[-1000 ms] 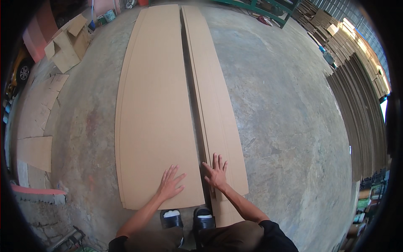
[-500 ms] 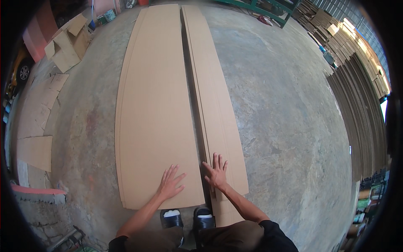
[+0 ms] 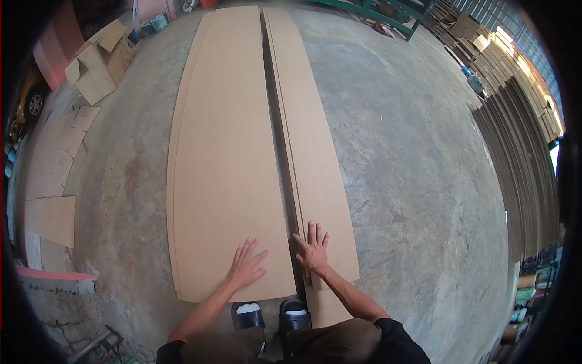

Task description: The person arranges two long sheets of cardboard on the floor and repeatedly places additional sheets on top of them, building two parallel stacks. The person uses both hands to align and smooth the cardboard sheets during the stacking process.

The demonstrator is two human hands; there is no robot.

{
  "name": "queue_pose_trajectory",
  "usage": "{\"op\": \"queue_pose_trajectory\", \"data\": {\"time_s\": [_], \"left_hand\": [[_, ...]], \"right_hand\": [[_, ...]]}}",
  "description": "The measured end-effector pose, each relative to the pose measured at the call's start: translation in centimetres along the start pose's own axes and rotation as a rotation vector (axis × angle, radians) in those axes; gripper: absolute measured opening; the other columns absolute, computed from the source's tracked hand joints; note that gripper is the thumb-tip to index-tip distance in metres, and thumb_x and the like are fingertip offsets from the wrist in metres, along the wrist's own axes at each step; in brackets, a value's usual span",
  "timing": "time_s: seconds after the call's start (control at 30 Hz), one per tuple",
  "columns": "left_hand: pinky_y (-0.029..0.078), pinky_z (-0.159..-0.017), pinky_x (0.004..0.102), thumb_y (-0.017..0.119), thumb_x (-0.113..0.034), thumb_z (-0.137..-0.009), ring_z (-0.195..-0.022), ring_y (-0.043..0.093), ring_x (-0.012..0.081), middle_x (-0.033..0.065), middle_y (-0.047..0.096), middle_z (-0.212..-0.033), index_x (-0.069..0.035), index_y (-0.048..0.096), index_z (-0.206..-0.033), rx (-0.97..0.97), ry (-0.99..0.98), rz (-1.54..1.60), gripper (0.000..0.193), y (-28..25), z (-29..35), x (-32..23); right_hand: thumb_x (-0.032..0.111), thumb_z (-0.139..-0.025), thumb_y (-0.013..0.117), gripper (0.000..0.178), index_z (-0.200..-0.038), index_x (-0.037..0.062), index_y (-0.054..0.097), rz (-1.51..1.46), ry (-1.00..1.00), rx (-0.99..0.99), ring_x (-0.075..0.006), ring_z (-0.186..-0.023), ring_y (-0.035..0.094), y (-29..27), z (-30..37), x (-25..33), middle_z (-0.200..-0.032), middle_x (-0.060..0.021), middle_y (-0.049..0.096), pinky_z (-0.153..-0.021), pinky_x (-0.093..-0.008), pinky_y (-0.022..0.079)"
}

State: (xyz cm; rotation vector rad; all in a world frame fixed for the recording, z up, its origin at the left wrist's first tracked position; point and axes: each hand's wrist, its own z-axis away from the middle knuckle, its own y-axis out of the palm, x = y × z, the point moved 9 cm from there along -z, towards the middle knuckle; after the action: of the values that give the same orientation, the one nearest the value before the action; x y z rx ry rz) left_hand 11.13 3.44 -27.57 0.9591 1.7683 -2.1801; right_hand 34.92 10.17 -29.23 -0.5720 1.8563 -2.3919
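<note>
Two long brown cardboard sheets lie side by side on the concrete floor, with a narrow dark gap between them. On the near end of the wide left sheet (image 3: 224, 151), my left hand (image 3: 245, 267) rests flat with its fingers spread. My right hand (image 3: 313, 252) lies on the near left edge of the narrow right sheet (image 3: 318, 164), fingers apart, its thumb side reaching toward the gap. Neither hand grips anything. Another cardboard piece (image 3: 324, 306) shows under the near end of the narrow sheet, beside my feet.
My sandalled feet (image 3: 294, 312) stand at the near end of the sheets. An opened cardboard box (image 3: 100, 67) and flat cardboard pieces (image 3: 51, 158) lie at the left. Stacked cardboard (image 3: 515, 164) fills the right side. A green metal frame (image 3: 388, 18) stands at the far end.
</note>
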Motion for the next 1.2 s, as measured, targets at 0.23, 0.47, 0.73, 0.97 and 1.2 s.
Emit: {"op": "queue_pose_trajectory", "data": {"time_s": [0.23, 0.47, 0.73, 0.97, 1.2], "left_hand": [[0.016, -0.132, 0.0626, 0.077, -0.043, -0.094, -0.167, 0.015, 0.0397, 0.0154, 0.022, -0.180, -0.030, 0.057, -0.159, -0.002, 0.001, 0.001, 0.069, 0.03, 0.00, 0.02], [0.015, -0.132, 0.0627, 0.077, -0.043, -0.094, -0.167, 0.015, 0.0399, 0.0155, 0.022, -0.180, -0.030, 0.057, -0.159, -0.002, 0.009, -0.007, 0.069, 0.05, -0.01, 0.00], [0.015, -0.132, 0.0629, 0.077, -0.043, -0.094, -0.167, 0.014, 0.0395, 0.0156, 0.021, -0.180, -0.030, 0.057, -0.158, 0.001, 0.006, -0.006, 0.068, 0.01, 0.00, -0.01], [0.017, -0.132, 0.0630, 0.077, -0.041, -0.095, -0.167, 0.015, 0.0398, 0.0161, 0.022, -0.180, -0.029, 0.058, -0.158, 0.009, -0.006, -0.008, 0.067, -0.23, 0.01, -0.20], [0.017, -0.132, 0.0631, 0.077, -0.042, -0.095, -0.167, 0.016, 0.0400, 0.0158, 0.023, -0.180, -0.029, 0.058, -0.158, 0.002, 0.001, -0.005, 0.067, -0.42, 0.00, -0.29]], "right_hand": [[0.039, -0.081, 0.089, 0.091, -0.162, 0.0382, 0.049, -0.002, -0.001, -0.005, -0.0514, -0.166, -0.002, -0.09, 0.02, 0.05, -0.181, -0.0248, 0.000, -0.125, -0.0803, 0.008], [0.039, -0.081, 0.089, 0.090, -0.162, 0.0376, 0.049, -0.001, -0.007, -0.014, -0.0524, -0.166, -0.001, 0.10, 0.00, -0.07, -0.181, -0.0253, 0.000, -0.124, -0.0810, 0.008], [0.039, -0.080, 0.089, 0.091, -0.162, 0.0372, 0.049, -0.004, -0.015, -0.020, -0.0528, -0.166, -0.001, 0.02, 0.00, 0.00, -0.181, -0.0258, 0.001, -0.124, -0.0814, 0.009], [0.039, -0.082, 0.088, 0.090, -0.162, 0.0365, 0.049, -0.002, -0.012, -0.011, -0.0529, -0.165, 0.000, -0.16, 0.03, 0.15, -0.181, -0.0260, 0.001, -0.124, -0.0816, 0.010], [0.039, -0.082, 0.088, 0.089, -0.162, 0.0361, 0.049, -0.001, -0.010, -0.008, -0.0529, -0.166, 0.000, -0.30, 0.03, 0.25, -0.181, -0.0259, 0.002, -0.124, -0.0817, 0.010]]}}
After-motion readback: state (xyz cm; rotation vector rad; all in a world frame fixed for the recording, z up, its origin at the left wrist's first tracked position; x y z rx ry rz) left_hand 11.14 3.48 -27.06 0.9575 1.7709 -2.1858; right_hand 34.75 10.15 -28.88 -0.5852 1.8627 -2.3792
